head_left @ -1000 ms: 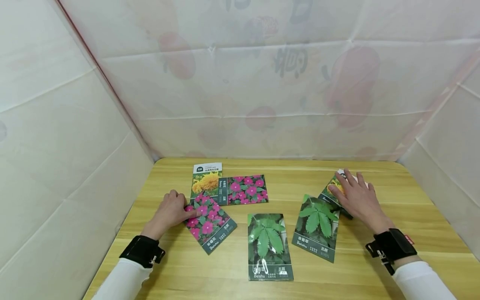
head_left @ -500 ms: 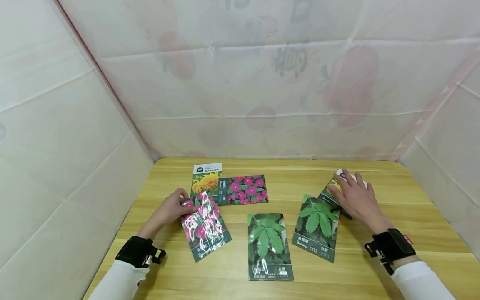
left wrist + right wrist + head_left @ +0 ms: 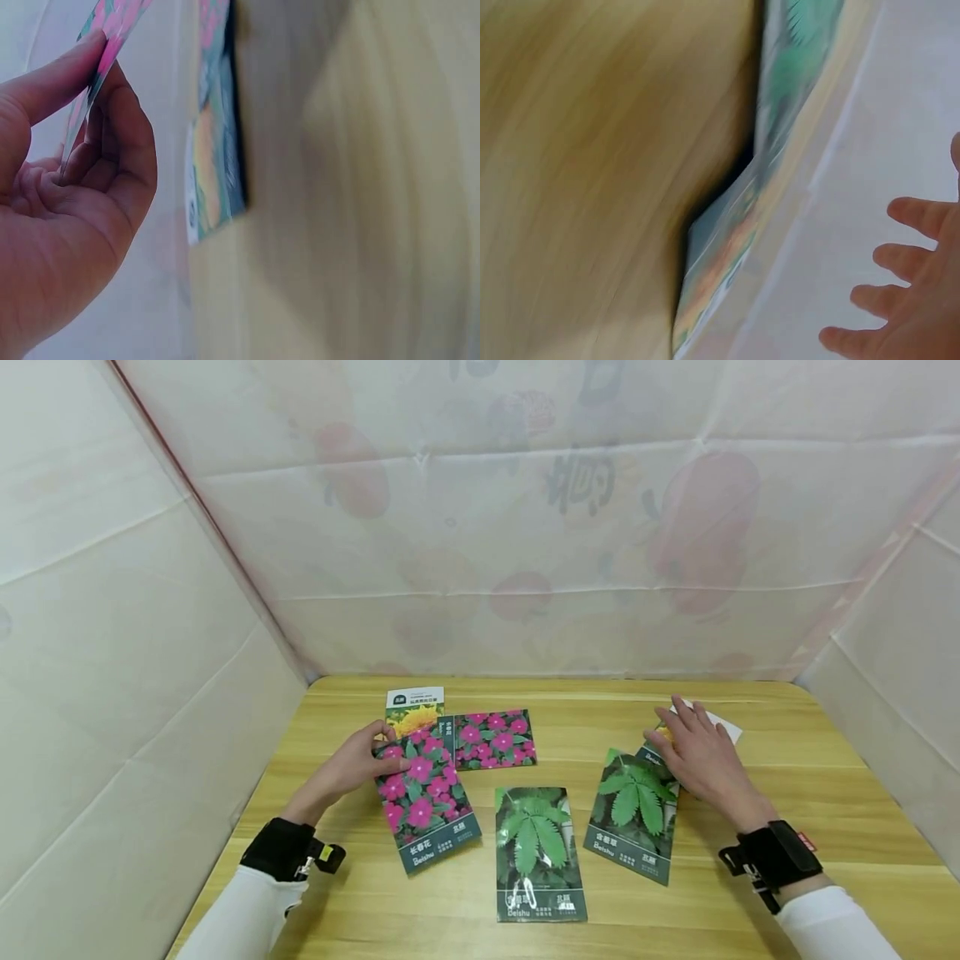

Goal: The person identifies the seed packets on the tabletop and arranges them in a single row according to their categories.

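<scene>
My left hand point(image 3: 345, 772) pinches a seed packet with pink flowers point(image 3: 431, 793) between thumb and fingers. In the left wrist view this pink packet point(image 3: 112, 37) is held up off the table, edge-on. Beneath it in the head view lies a yellow-flower seed packet point(image 3: 411, 718), partly covered, with another pink-flower packet point(image 3: 495, 741) lying sideways across its edge. My right hand point(image 3: 708, 764), fingers spread, is over a second yellow-flower packet point(image 3: 651, 754) and hides much of it. The right wrist view shows the fingers point(image 3: 907, 262) apart from that packet, holding nothing.
A green-leaf seed packet point(image 3: 536, 847) lies at the front middle of the wooden table point(image 3: 420, 918). Another green-leaf packet point(image 3: 636, 814) lies to its right, overlapping the right yellow packet. Pale printed cloth walls point(image 3: 480, 552) close in the back and both sides.
The left hand has raised the pink-flower packet and turned it more upright, shifting it slightly right over the left yellow packet. The right hand has shifted slightly left, uncovering the yellow packet's white corner.
</scene>
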A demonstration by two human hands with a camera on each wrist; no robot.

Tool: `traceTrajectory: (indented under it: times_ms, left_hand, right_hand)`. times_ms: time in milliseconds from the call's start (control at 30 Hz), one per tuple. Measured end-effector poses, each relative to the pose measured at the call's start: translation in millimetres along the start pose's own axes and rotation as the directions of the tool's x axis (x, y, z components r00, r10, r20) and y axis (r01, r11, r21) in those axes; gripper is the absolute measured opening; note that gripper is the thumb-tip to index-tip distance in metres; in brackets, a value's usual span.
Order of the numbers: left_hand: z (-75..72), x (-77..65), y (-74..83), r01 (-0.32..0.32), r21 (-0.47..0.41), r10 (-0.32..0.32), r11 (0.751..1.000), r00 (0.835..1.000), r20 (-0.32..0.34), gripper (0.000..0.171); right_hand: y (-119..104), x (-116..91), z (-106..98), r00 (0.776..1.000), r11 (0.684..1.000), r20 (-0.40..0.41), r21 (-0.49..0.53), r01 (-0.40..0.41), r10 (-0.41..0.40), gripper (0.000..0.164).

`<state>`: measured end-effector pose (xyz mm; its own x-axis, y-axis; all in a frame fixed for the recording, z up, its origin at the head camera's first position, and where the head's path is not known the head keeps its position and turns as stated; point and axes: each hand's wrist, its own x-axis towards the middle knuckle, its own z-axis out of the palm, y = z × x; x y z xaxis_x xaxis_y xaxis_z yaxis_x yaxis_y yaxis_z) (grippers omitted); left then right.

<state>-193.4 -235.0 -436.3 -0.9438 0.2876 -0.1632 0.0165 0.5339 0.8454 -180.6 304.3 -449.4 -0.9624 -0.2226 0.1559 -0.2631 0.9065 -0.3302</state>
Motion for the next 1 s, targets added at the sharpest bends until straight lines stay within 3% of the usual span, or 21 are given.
traceTrajectory:
  times_ms: [200, 400, 600, 700, 867, 1000]
  left_hand:
    - [12.7, 12.0, 24.9, -0.029, -0.019, 0.030, 0.999, 0.998, 0.055, 0.043]
    - [25.3, 21.8, 44.6, -0.048, -0.005, 0.048, 0.999, 0.995, 0.083, 0.043]
    - [35.4, 27.6, 57.3, -0.085, 0.008, 0.084, 0.996, 0.991, 0.099, 0.039]
    - [40.8, 29.9, 62.4, -0.099, -0.011, 0.100, 0.995, 0.988, 0.119, 0.039]
    - [49.3, 33.8, 67.6, -0.111, -0.002, 0.111, 0.994, 0.986, 0.123, 0.039]
    - [53.9, 35.9, 69.5, -0.117, 0.022, 0.114, 0.993, 0.987, 0.113, 0.039]
  right_hand:
    - [-27, 7, 8, 0.992, 0.992, -0.100, 0.094, 0.087, -0.077, 0.064]
    - [-65, 13, 12, 0.991, 0.968, -0.110, 0.228, 0.105, -0.081, 0.063]
    - [-102, 18, 25, 0.977, 0.951, -0.144, 0.243, 0.189, -0.158, 0.052]
    - [-117, 20, 34, 0.975, 0.941, -0.125, 0.262, 0.213, -0.186, 0.049]
    - [-139, 20, 43, 0.975, 0.901, -0.076, 0.375, 0.221, -0.207, 0.038]
    - [-151, 19, 50, 0.980, 0.861, -0.014, 0.476, 0.179, -0.196, 0.033]
